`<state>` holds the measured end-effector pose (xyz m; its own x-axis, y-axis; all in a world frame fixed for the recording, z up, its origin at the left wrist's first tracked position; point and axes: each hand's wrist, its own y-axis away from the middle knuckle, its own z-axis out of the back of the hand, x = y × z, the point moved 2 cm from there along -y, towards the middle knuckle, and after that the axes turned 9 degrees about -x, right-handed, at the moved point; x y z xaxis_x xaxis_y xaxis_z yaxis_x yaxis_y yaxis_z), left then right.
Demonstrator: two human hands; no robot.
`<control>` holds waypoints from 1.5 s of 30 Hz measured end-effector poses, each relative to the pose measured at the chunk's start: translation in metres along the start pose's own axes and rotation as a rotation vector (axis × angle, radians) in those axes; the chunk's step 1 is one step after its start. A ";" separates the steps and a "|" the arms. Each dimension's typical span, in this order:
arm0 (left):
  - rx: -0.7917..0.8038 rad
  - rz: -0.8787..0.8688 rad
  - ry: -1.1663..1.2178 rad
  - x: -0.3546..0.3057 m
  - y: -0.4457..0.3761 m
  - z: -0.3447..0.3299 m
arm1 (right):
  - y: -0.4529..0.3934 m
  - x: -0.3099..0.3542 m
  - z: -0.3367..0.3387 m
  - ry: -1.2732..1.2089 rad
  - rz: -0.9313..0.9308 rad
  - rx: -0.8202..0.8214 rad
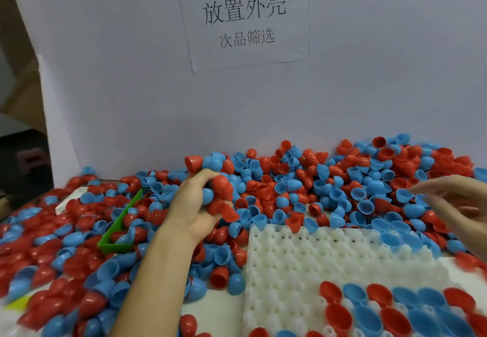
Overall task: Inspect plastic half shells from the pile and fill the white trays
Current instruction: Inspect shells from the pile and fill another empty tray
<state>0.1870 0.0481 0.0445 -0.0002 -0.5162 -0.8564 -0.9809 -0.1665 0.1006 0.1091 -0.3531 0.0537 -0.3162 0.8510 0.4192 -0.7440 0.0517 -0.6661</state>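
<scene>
A big pile of red and blue plastic half shells (329,178) covers the table in front of a white board. My left hand (195,205) is raised over the pile and grips a handful of red and blue shells (218,191). My right hand (458,199) is blurred at the right edge, fingers spread above the shells, holding nothing that I can see. A white tray (297,270) with rows of cups lies at the lower right. Red and blue shells (390,307) sit in its near rows, and a few blue ones lie at its far right corner.
A green plastic bin (120,227) lies half buried in shells to the left of my left hand. A paper sign (243,19) with printed characters hangs on the white board behind the pile. Loose shells also lie along the table's left and front.
</scene>
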 end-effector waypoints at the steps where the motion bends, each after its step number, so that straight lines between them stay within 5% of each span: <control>1: 0.009 0.013 0.002 0.001 -0.001 0.000 | -0.012 0.039 -0.010 -0.027 0.034 0.130; 7: 0.084 0.097 -0.021 0.003 0.002 0.000 | -0.065 0.151 -0.091 -0.177 0.029 0.458; 15: 0.278 0.164 -0.051 0.001 0.003 0.011 | -0.087 0.186 -0.183 -0.632 -0.319 0.589; 25: 0.219 0.162 0.062 0.005 -0.006 0.017 | -0.090 0.193 -0.197 -0.785 -0.466 0.377; 30: 0.043 0.140 0.136 0.002 -0.012 0.027 | -0.093 0.195 -0.195 -0.865 -0.537 0.210; 35: -0.016 0.119 0.136 0.003 -0.011 0.025 | -0.082 0.183 -0.186 -1.170 -0.712 0.274; 41: -0.103 0.071 -0.008 0.015 -0.009 0.000 | -0.060 0.187 -0.176 -0.980 -0.497 -0.007; 45: -0.121 0.091 0.027 0.021 -0.010 -0.005 | -0.046 0.207 -0.176 -0.960 -0.263 -0.026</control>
<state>0.1975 0.0349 0.0284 -0.0811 -0.5557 -0.8274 -0.9466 -0.2170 0.2386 0.1815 -0.0876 0.0631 -0.4940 0.0279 0.8690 -0.8492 0.1990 -0.4891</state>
